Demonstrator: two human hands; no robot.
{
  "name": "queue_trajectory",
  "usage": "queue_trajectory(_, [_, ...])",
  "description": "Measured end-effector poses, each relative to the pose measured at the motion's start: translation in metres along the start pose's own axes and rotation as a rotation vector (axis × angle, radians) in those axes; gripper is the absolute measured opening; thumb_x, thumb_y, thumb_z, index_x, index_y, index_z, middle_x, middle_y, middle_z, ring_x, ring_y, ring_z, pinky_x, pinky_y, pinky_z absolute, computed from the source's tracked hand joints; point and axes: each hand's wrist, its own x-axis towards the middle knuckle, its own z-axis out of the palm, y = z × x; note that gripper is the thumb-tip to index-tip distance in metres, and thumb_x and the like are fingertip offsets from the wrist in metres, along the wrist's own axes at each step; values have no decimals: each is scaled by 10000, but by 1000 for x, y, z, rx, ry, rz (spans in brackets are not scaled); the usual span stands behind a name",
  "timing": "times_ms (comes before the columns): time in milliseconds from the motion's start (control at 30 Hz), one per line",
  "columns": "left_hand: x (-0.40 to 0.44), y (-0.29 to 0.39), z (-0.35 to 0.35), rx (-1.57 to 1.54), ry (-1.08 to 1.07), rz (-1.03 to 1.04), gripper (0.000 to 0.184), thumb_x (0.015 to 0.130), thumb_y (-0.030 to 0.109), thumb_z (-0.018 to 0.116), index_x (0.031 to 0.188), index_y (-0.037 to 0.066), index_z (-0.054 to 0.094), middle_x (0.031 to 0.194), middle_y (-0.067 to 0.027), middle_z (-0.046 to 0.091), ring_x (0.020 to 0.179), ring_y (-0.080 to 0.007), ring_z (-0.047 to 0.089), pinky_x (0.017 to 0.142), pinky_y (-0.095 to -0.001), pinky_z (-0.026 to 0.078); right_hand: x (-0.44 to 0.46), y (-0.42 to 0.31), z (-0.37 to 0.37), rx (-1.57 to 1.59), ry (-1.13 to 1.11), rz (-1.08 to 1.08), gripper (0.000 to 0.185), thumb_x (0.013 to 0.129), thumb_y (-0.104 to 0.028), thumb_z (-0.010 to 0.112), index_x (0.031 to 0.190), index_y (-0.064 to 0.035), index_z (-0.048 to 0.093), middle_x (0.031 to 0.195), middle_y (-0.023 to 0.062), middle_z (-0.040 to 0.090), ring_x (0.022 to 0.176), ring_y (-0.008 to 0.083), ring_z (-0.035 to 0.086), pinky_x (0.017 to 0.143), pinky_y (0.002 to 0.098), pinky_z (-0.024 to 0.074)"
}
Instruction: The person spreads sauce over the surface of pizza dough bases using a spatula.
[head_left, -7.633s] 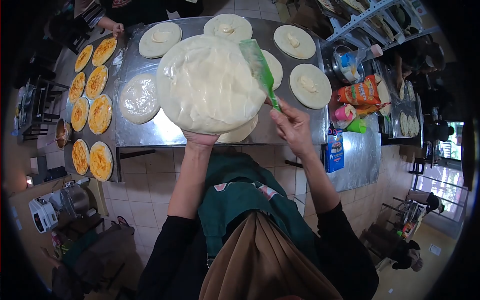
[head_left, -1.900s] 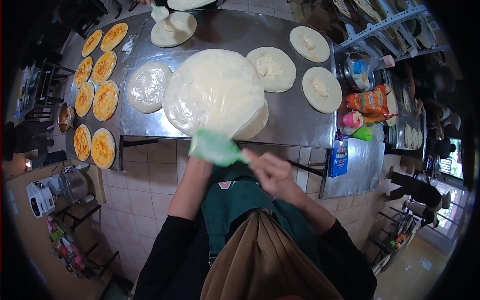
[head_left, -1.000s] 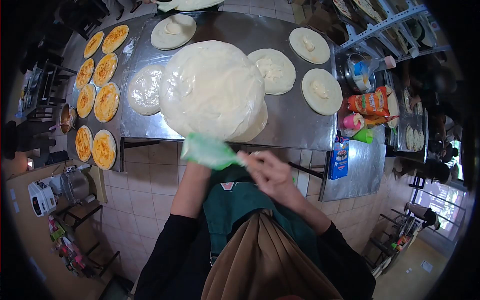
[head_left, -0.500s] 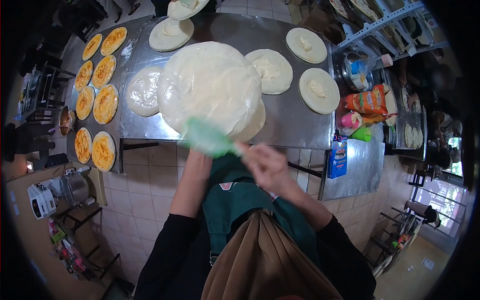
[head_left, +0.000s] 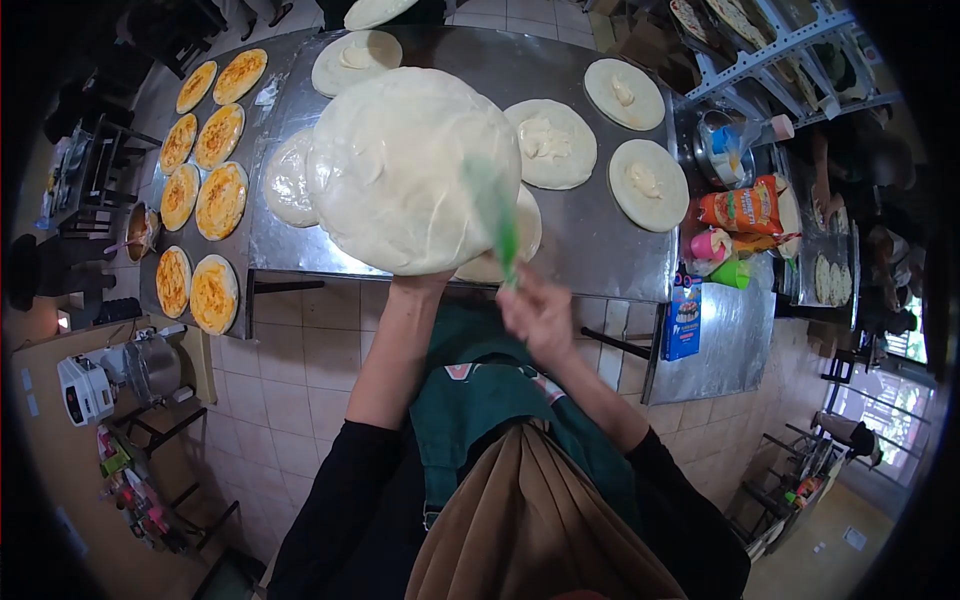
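Observation:
A large pale disc of dough [head_left: 400, 170], its top coated with cream, is held up over the metal table's near edge. It rests on my left hand [head_left: 420, 280], whose fingers are hidden beneath it. My right hand [head_left: 538, 312] grips the handle of a green spatula [head_left: 492, 215]. The spatula's blade, smeared by motion, is over the right part of the big disc. Partly hidden under that disc lie another pale disc [head_left: 525, 235] and, to its left, a shiny round one [head_left: 290, 180].
Pale discs with cream [head_left: 552, 145] lie about the metal table [head_left: 600, 262]. Orange-topped rounds [head_left: 220, 200] fill the left table. At the right are a steel bowl [head_left: 712, 160], an orange bag [head_left: 742, 208], a green cup [head_left: 733, 272] and a blue box [head_left: 683, 325].
The green spatula has gone from the big disc's near edge up onto its right part, its blade now pointing away from me. At the far edge, a pale disc has moved up.

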Motion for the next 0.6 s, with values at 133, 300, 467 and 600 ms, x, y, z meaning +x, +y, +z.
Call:
queue_trajectory(133, [-1, 5, 5, -40, -5, -21, 575, 939, 464, 419, 1389, 112, 354, 1399, -107, 417, 1268, -288, 416, 1073, -467, 324, 43, -32, -33, -51, -11, -33, 349, 903, -89, 581, 1244, -17, 568, 958, -1, 626, 464, 6, 360, 408, 179, 276])
queue_trajectory(300, [1, -1, -3, -18, 11, -12, 590, 936, 480, 411, 1398, 121, 338, 1410, -104, 404, 1277, -290, 407, 1074, -474, 323, 10, -24, -37, -746, 72, -426, 315, 870, -65, 608, 1181, -14, 615, 1064, 150, 641, 935, 249, 656, 761, 296, 521])
queue_trajectory(467, [0, -2, -5, 47, 15, -18, 605, 933, 497, 403, 1408, 131, 323, 1420, -100, 390, 1285, -291, 398, 1075, -482, 322, -28, -14, -6, -647, -131, -354, 330, 858, 0, 595, 1184, -42, 623, 1020, 130, 621, 823, 197, 643, 703, 266, 521])
queue_trajectory(600, [-3, -1, -5, 134, 41, -36, 616, 931, 510, 396, 1415, 138, 310, 1429, -98, 379, 1291, -293, 391, 1076, -488, 321, -4, -20, -24, -647, 21, -345, 346, 858, 8, 593, 1197, -57, 621, 941, 109, 603, 756, 161, 608, 638, 259, 498])
